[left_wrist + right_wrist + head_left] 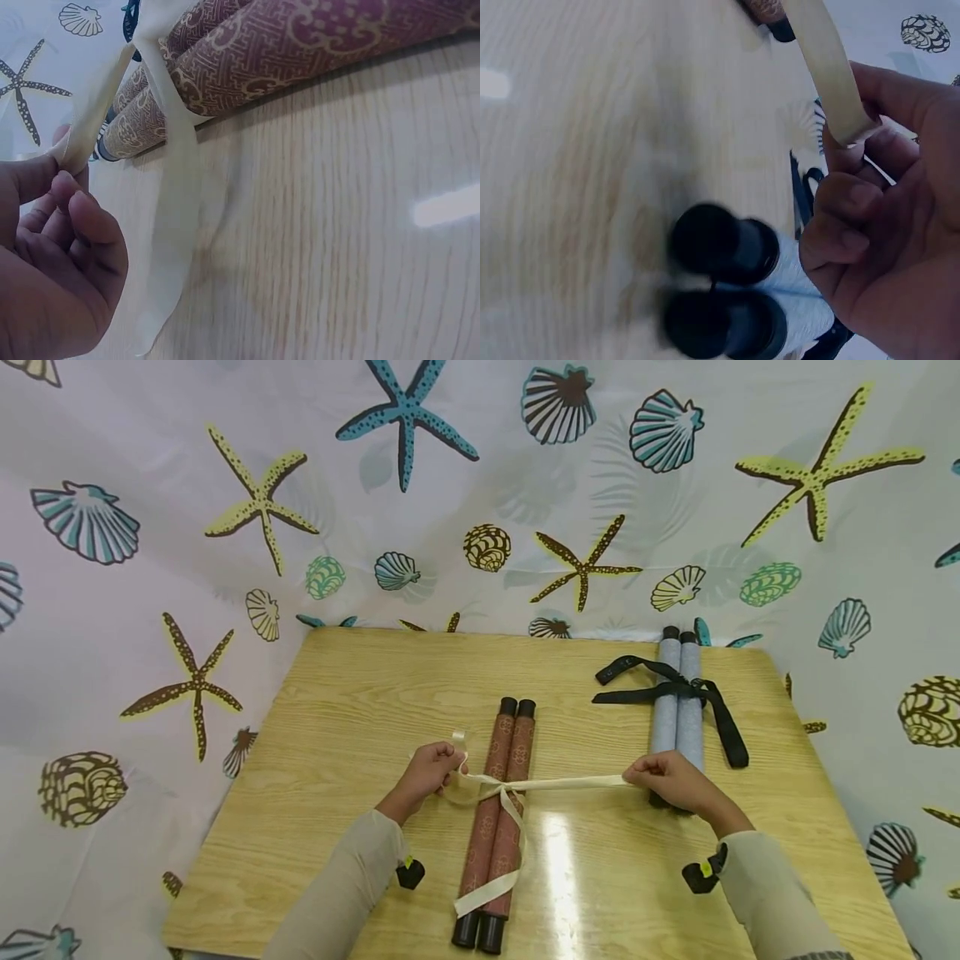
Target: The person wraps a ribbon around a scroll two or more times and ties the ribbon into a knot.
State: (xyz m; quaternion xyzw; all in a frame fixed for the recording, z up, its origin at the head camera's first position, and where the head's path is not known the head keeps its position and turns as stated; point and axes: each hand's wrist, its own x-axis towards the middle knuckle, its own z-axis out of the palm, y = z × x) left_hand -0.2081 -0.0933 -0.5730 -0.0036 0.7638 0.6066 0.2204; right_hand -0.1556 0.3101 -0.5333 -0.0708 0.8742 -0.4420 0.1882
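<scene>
Two reddish-brown patterned rolls (pixel 483 847) with black end caps lie side by side on the table, in front of me. A cream ribbon (pixel 573 782) crosses around their middle, gathered on top, and one length of it hangs down over the rolls toward the near end. My left hand (pixel 429 771) pinches the ribbon just left of the rolls, between thumb and fingers; in the left wrist view a loose pale strip (pixel 169 225) dangles beside it. On the other side my right hand (pixel 671 779) pinches the ribbon's end, holding that length straight out to the right.
Behind my right hand lie two grey-blue rolls (pixel 665 722) with black caps, tied with a black ribbon (pixel 726 727) whose ends spread over the wooden table (pixel 375 685). A shell-and-starfish patterned cloth (pixel 450 527) hangs around the table's back and sides.
</scene>
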